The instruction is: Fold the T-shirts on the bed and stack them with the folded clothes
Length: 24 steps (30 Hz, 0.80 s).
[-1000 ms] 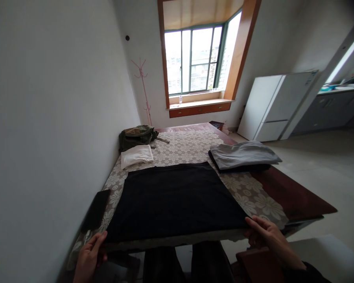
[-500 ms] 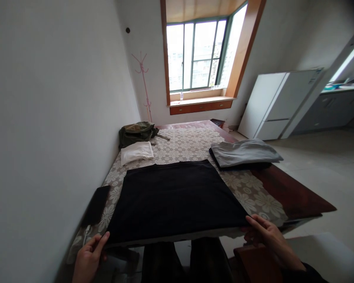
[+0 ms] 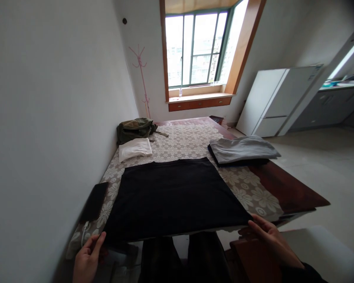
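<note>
Left hand, lower left of frame, pinching the black cloth at its near corner. Right hand, lower right, pinching the opposite near corner. Cloth spread flat, centre frame.

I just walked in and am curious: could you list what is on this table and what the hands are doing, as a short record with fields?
Setting: room with a window, white fridge, pink coat stand
Surface: wooden table under a floral lace cloth
Left hand: at the near left corner of the black garment, spread flat
Right hand: at its near right corner
Folded stack: grey garment over a dark one
Far left: white folded cloth, green bag
Left edge: black phone
</note>
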Each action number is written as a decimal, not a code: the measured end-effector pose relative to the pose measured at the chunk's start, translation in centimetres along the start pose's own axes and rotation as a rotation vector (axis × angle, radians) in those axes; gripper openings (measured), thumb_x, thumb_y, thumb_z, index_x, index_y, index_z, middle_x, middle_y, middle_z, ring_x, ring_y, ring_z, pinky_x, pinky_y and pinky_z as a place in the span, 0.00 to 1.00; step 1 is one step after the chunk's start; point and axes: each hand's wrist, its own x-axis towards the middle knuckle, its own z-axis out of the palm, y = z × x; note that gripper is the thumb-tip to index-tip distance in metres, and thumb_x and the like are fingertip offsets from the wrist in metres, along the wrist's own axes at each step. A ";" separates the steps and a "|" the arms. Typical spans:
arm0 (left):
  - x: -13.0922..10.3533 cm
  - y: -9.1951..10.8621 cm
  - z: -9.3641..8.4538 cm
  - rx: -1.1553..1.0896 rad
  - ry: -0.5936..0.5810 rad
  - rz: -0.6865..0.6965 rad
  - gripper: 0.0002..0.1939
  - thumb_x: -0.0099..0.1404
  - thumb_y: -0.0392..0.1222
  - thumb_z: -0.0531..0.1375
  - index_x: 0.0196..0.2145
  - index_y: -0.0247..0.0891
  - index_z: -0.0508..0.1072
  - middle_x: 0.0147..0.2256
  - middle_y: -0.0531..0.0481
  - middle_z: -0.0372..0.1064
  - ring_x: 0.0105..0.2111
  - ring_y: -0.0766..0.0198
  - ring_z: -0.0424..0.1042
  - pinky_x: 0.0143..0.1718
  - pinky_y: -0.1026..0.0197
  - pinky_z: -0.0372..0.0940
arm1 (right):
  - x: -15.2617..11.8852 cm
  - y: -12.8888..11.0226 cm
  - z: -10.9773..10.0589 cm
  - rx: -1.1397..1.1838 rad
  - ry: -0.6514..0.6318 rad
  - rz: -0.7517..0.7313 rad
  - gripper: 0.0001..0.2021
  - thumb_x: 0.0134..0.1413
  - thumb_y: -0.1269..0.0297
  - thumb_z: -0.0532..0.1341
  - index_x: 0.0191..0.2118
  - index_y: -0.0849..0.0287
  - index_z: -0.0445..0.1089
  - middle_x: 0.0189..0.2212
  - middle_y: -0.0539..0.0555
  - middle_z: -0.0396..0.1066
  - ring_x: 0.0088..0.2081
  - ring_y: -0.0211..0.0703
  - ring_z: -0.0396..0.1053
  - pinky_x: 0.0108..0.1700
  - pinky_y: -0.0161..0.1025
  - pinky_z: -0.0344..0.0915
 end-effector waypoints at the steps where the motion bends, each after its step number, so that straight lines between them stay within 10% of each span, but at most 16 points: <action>1: 0.0 0.1 -0.1 0.003 0.005 0.001 0.25 0.42 0.62 0.70 0.32 0.42 0.74 0.18 0.56 0.64 0.19 0.60 0.63 0.20 0.59 0.58 | -0.1 -0.1 0.1 -0.027 0.002 -0.012 0.26 0.45 0.40 0.74 0.39 0.56 0.71 0.29 0.56 0.81 0.34 0.57 0.81 0.38 0.45 0.75; 8: -0.2 0.3 -0.1 0.019 0.012 0.024 0.23 0.46 0.64 0.67 0.26 0.43 0.69 0.17 0.57 0.61 0.19 0.62 0.63 0.23 0.59 0.62 | -1.6 -2.0 1.5 -0.138 0.135 -0.063 0.28 0.39 0.35 0.73 0.26 0.55 0.66 0.23 0.51 0.75 0.28 0.50 0.76 0.33 0.40 0.73; 24: -1.6 -0.9 1.1 -0.160 0.164 0.170 0.29 0.44 0.60 0.72 0.29 0.44 0.59 0.22 0.63 0.58 0.20 0.68 0.60 0.24 0.63 0.59 | -0.8 0.9 2.4 0.129 0.269 -0.184 0.29 0.43 0.44 0.76 0.35 0.51 0.58 0.24 0.42 0.63 0.22 0.36 0.61 0.24 0.34 0.60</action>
